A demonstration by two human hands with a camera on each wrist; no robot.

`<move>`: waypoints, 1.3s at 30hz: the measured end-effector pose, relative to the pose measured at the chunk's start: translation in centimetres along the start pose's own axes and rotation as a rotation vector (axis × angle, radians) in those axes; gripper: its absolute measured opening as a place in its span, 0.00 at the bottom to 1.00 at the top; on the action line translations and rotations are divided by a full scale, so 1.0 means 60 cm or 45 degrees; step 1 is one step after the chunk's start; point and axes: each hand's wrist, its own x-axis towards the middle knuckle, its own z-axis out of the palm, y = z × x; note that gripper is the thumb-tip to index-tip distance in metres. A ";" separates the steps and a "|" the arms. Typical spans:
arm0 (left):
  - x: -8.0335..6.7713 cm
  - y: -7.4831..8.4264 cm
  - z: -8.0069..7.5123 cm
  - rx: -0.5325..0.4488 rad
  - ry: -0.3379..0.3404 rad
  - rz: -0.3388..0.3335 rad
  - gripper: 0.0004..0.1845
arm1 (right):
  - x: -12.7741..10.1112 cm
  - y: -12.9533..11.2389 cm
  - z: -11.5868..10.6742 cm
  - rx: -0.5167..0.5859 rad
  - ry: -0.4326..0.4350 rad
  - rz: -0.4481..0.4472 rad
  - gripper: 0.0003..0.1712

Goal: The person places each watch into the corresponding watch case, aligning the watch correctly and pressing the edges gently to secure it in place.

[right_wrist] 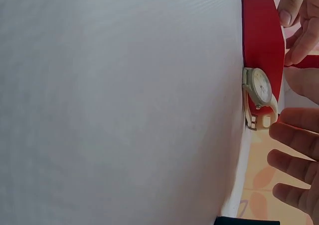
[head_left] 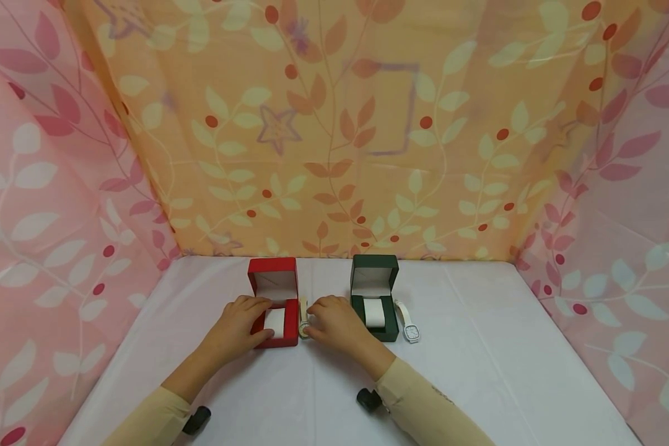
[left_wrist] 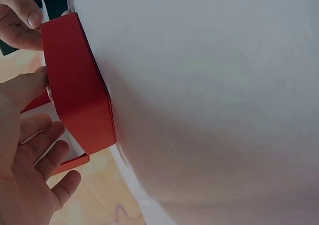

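Observation:
A red watch box [head_left: 292, 319] stands with its lid raised and a white cushion [head_left: 275, 321] inside. My left hand [head_left: 238, 323] reaches over its left side, thumb at the front and loosely bent fingers above the opening. Right beside the box is a watch [right_wrist: 261, 88] with a round dial and a pale strap, its buckle showing. My right hand [head_left: 337, 325] is close to this watch, fingers spread and fingertips near the strap and the box edge. In the left wrist view, the left thumb [left_wrist: 32, 85] meets the rim of the box.
To the right, a dark green watch box [head_left: 390, 322] stands open with a white cushion [head_left: 374, 313] in it. A second watch [head_left: 411, 332], white-strapped with a squarish face, lies beside it. Patterned cloth [head_left: 334, 124] encloses the white table [head_left: 468, 371] at back and sides.

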 end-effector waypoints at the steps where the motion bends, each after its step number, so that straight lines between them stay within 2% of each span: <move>1: 0.001 0.000 0.000 0.001 -0.005 0.002 0.35 | 0.001 0.000 0.001 -0.006 0.001 -0.003 0.21; 10: 0.004 -0.003 -0.003 0.016 -0.068 0.000 0.35 | 0.006 -0.003 0.008 -0.009 -0.016 0.016 0.18; 15: 0.004 0.000 -0.009 0.013 -0.096 0.009 0.33 | 0.006 -0.006 0.008 0.006 -0.027 0.063 0.17; 25: 0.012 0.003 -0.017 0.021 -0.173 -0.020 0.35 | 0.009 -0.011 0.011 0.025 -0.039 0.086 0.14; 39: 0.017 -0.004 -0.007 0.011 -0.191 -0.026 0.33 | 0.014 -0.012 0.013 0.245 -0.073 0.166 0.08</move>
